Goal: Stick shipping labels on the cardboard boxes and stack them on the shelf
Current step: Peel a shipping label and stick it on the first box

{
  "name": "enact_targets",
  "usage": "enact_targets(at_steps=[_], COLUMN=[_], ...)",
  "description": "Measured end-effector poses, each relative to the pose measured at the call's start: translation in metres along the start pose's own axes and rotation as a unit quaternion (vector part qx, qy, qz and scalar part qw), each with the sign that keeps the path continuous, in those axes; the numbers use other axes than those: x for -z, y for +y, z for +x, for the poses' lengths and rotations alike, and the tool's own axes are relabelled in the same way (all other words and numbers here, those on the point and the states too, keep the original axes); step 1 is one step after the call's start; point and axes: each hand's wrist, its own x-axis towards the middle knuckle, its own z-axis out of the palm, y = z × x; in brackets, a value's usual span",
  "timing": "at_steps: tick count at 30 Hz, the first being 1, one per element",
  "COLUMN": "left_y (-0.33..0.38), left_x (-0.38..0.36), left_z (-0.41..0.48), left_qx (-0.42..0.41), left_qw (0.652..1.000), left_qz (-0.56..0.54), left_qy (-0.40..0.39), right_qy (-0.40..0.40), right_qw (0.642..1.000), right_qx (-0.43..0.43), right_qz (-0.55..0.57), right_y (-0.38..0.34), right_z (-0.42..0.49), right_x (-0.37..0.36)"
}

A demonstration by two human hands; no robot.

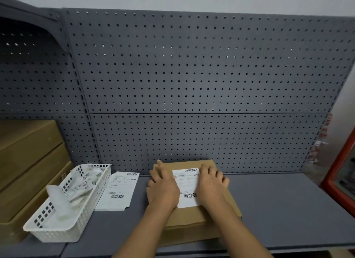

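Note:
A flat cardboard box [194,217] lies on the grey shelf [278,209] against the pegboard. A white shipping label [187,186] with barcodes sits on its top face. My left hand [163,186] lies flat on the box at the label's left edge, fingers straight and pointing away from me. My right hand [211,182] presses down on the label's right edge, its fingers bent at the knuckles. A stack of loose labels [119,190] lies on the shelf to the left of the box.
A white plastic basket [76,215] holding crumpled backing papers stands left of the loose labels. Stacked cardboard boxes [28,161] fill the far left. A grey pegboard wall [192,84] rises behind. A red frame [338,180] stands at the right edge.

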Motion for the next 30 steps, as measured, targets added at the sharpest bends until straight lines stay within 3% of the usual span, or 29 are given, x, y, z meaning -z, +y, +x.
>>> enact_targets(at_steps=[5,11,17,20,24,30], left_y=[0.015,0.012,0.015,0.016,0.027,0.018], left_x=[0.022,-0.004,-0.002,0.003,0.028,-0.006], left_z=[0.021,0.024,0.032,0.037,0.057,0.053], left_qx=[0.041,0.013,0.034,0.047,0.125,0.058], left_qw=[0.998,0.997,0.997,0.998,0.987,0.996], left_qz=[-0.045,0.065,0.066,0.034,-0.079,0.056], left_qy=[-0.03,0.032,0.01,-0.006,-0.058,0.045], right_qy=[0.006,0.01,0.035,0.034,-0.003,0.043], right_qw=[1.0,1.0,0.999,0.998,0.997,0.998], right_qx=[-0.011,-0.015,0.006,-0.007,-0.042,-0.036], right_qz=[0.0,0.002,0.03,0.044,0.068,0.035], right_y=[-0.003,-0.004,0.002,0.004,-0.009,-0.009], right_z=[0.03,0.04,0.043,0.043,0.055,0.058], right_x=[0.02,-0.005,-0.008,-0.006,0.001,-0.015])
